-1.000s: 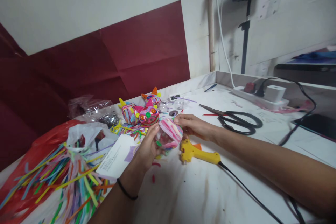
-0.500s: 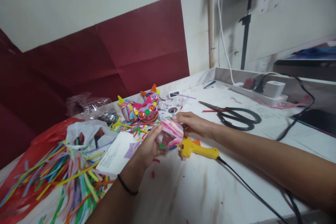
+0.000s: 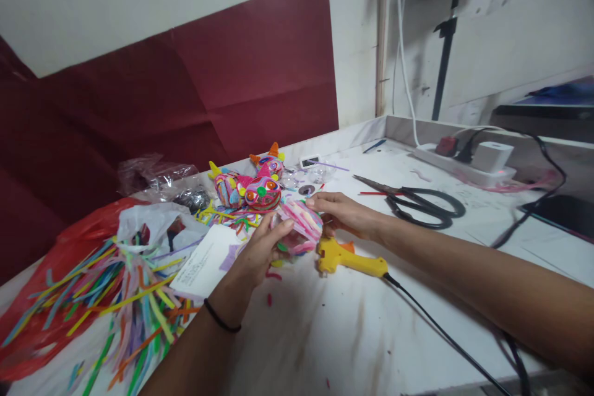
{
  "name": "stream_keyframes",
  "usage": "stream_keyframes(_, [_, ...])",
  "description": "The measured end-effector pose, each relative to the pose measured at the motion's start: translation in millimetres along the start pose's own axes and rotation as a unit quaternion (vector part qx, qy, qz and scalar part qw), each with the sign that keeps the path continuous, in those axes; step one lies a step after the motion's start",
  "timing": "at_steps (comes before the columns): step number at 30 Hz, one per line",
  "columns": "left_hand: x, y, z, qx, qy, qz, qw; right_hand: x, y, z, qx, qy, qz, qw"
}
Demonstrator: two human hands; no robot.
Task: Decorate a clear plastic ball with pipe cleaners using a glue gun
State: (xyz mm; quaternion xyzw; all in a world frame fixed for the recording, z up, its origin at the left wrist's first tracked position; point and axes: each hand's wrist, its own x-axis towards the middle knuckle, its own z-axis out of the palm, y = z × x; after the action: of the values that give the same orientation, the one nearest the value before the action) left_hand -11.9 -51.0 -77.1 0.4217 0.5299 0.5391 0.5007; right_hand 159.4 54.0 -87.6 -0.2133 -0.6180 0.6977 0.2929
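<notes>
- The ball point(image 3: 302, 218), which was round and partly covered with pink and pale strips, was above the middle of the worktop point(image 3: 301, 340), between the two hands.
- The left hand point(image 3: 260, 250) was grasping the ball from its left side, with the thumb on the near surface.
- The right hand point(image 3: 342, 215) was grasping the ball from the other side, with its fingers bent at the edge.
- The red bag point(image 3: 69, 247) lay flat and wrinkled at the left, with many fuzzy sticks point(image 3: 143, 297) of different colours partly over it.
- The white bag point(image 3: 139, 219) lay crumpled on the red bag, and the fuzzy sticks spread out from its near edge; how many were inside, I could not tell.
- The clear bag point(image 3: 155, 174) was behind the white bag; its content could not be told with certainty.
- Three colourful toys point(image 3: 263, 197) stood close together behind the ball.
- The yellow glue gun point(image 3: 355, 260) lay just beside the ball, at the right, and the black scissors point(image 3: 427, 204) lay farther back.
</notes>
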Motion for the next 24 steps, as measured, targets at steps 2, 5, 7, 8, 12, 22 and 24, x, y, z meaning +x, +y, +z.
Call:
stream_keyframes(2, [-0.5,2.6,0.7,-0.006,0.023,0.011,1.0,0.3,0.5,-0.2,0.005,0.0,0.002,1.0])
stream_keyframes(5, [-0.5,4.6,0.7,-0.021,0.059,0.021,0.998,0.2,1.4,0.2,0.014,-0.005,0.003,1.0])
stream_keyframes(7, [0.1,4.2,-0.3,-0.03,0.071,0.039,0.996,-0.3,1.7,0.9,0.018,-0.009,0.003,1.0])
stream_keyframes(8, [0.6,3.5,-1.0,-0.03,0.07,0.049,0.996,-0.7,1.7,1.3,0.019,-0.012,0.003,1.0])
stream_keyframes(12, [3.6,-1.0,-5.5,-0.014,0.053,0.095,0.994,-1.6,1.4,2.8,0.025,-0.02,0.001,0.999])
stream_keyframes(22, [4.6,-1.0,-8.8,0.118,0.121,0.205,0.964,-2.5,1.5,1.5,0.02,-0.033,-0.009,0.999])
stream_keyframes(24, [2.9,0.0,-7.2,0.145,0.131,0.233,0.953,-2.4,1.0,1.5,0.017,-0.035,-0.011,0.999])
